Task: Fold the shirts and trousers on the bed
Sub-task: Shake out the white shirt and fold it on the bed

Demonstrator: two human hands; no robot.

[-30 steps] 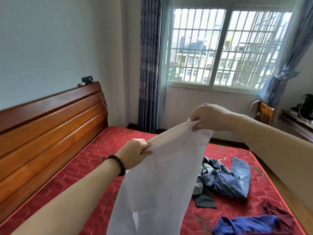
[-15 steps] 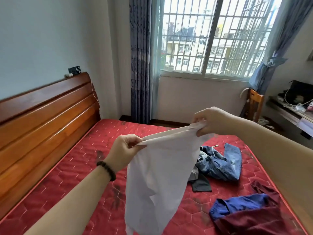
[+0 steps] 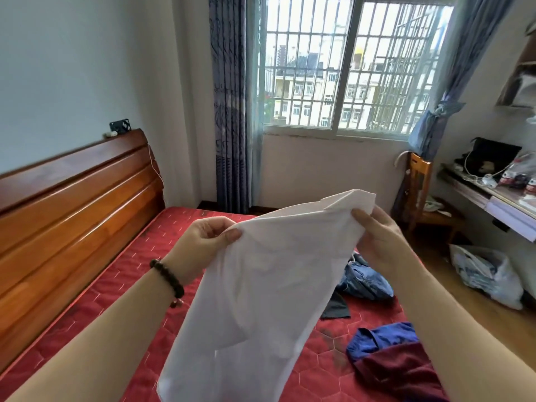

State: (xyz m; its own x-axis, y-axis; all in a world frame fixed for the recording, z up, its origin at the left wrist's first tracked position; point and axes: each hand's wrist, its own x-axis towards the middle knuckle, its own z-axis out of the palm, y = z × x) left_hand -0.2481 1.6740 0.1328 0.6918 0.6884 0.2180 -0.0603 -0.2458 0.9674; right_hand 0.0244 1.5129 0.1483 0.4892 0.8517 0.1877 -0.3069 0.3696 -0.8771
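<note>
A white shirt (image 3: 261,300) hangs in the air over the red quilted bed (image 3: 116,300). My left hand (image 3: 203,242) pinches its upper left edge between thumb and fingers. My right hand (image 3: 377,236) grips its upper right edge, thumb on the near side, with a folded corner sticking up above it. On the bed behind the shirt lie blue jeans (image 3: 365,280), a dark grey garment (image 3: 336,309), a blue garment (image 3: 380,338) and a maroon garment (image 3: 400,372).
A wooden headboard (image 3: 72,213) runs along the left. A barred window (image 3: 348,68) with blue curtains is ahead. A wooden chair (image 3: 420,192), a desk (image 3: 493,204) with clutter and a plastic bag (image 3: 487,274) on the floor stand to the right.
Both hands have lowered and turned the shirt's top edge toward me, and my right hand has shifted its grip. The view has swung to the right, showing the desk and floor.
</note>
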